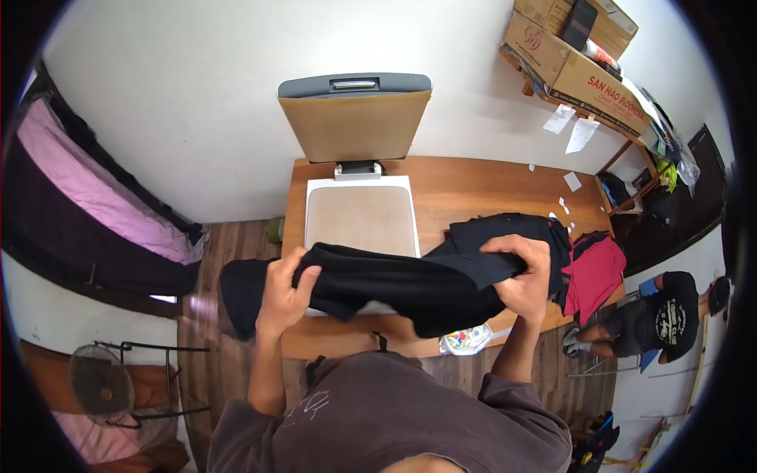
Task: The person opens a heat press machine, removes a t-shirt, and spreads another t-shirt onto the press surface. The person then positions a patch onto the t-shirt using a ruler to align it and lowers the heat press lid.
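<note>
A black garment (378, 284), possibly a shirt, is stretched between my two hands over the front of an opened heat press. My left hand (285, 293) grips its left part, with a dark fold of cloth hanging out beyond the wrist. On the other side my right hand (522, 276) pinches the fabric between thumb and fingers. Behind the cloth lies the press's beige lower plate (359, 213), partly covered from view. Its upper plate (355, 126) is tilted up against the wall side.
More dark clothes (512, 225) and a red garment (595, 272) lie on the wooden table (481, 185) to the right. A plastic packet (465, 339) is at the front edge. Cardboard boxes (583, 75) fill a shelf. Another person (670, 315) is at far right; a fan (101, 385) stands left.
</note>
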### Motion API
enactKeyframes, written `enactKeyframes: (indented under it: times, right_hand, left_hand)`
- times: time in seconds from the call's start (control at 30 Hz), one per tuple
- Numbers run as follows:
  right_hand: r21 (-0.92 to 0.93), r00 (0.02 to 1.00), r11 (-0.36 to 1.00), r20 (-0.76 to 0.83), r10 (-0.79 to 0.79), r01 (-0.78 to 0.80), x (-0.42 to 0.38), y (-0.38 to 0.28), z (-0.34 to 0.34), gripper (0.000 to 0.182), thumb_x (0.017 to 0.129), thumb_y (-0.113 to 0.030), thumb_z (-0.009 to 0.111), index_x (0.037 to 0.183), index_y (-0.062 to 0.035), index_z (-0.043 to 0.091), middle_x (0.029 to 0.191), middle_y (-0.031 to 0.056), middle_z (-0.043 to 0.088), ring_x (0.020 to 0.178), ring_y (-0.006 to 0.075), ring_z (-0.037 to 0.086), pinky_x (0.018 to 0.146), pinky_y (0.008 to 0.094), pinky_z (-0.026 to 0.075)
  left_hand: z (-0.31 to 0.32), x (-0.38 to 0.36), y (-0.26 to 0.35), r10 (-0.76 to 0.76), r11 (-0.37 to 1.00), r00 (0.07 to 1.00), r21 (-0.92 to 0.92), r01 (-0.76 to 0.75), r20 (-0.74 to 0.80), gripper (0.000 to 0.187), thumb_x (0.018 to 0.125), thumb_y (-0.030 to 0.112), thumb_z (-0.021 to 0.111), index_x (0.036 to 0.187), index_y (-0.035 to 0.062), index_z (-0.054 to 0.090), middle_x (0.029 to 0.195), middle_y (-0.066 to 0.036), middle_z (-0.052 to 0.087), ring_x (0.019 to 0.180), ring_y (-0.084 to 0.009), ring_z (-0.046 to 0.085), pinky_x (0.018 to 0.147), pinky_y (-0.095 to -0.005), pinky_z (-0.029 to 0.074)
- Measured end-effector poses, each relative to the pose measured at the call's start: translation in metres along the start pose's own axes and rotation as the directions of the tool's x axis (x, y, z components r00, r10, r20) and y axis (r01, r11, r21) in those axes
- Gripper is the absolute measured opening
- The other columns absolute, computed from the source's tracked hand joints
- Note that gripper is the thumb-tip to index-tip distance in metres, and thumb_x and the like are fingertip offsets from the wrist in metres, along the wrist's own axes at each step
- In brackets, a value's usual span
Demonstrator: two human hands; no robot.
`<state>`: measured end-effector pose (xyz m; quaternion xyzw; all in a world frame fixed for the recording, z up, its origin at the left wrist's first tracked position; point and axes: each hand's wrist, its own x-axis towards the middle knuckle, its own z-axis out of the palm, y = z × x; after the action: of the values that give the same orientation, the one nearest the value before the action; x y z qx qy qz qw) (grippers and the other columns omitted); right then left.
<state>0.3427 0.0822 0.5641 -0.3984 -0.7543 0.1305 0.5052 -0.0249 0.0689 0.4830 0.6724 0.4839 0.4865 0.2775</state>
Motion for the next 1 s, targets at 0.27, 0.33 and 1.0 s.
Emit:
enactKeyframes:
  times: [0.27, 0.33, 1.0]
  right_hand:
    - [-0.291, 0.981, 0.949, -0.181, 0.073, -0.124, 0.002, 0.020, -0.024, 0.009, 0.092, 0.008, 0.066, 0.099, 0.0066, 0.071, 0.087, 0.0162, 0.072, 0.076, 0.0256, 0.069, 0.075, 0.0315, 0.052]
    - [-0.248, 0.980, 0.960, -0.180, 0.084, -0.128, -0.003, 0.030, -0.022, 0.006, 0.095, 0.004, 0.067, 0.099, 0.0063, 0.071, 0.086, 0.0155, 0.071, 0.074, 0.0249, 0.066, 0.073, 0.0307, 0.050]
    - [-0.048, 0.946, 0.991, 0.296, 0.135, -0.127, -0.032, 0.032, -0.091, 0.020, 0.077, 0.008, 0.068, 0.097, 0.0059, 0.073, 0.090, 0.0146, 0.073, 0.082, 0.0259, 0.071, 0.074, 0.0320, 0.053]
  left_hand:
    - [-0.062, 0.029, 0.031, 0.221, 0.890, 0.971, 0.387, -0.240, 0.094, 0.016, 0.091, 0.003, 0.077, 0.107, 0.0019, 0.078, 0.099, -0.017, 0.079, 0.082, -0.0312, 0.077, 0.074, -0.0362, 0.060]
    - [-0.070, 0.029, 0.028, 0.210, 0.879, 0.977, 0.428, -0.209, 0.045, 0.009, 0.095, 0.005, 0.074, 0.103, 0.0007, 0.076, 0.094, -0.017, 0.078, 0.080, -0.0313, 0.076, 0.070, -0.0351, 0.056]
    - [-0.110, 0.001, 0.071, 0.317, 0.861, 0.933, 0.362, -0.358, 0.171, 0.035, 0.061, -0.003, 0.079, 0.095, 0.0064, 0.082, 0.101, -0.012, 0.073, 0.085, -0.0241, 0.071, 0.072, -0.0326, 0.055]
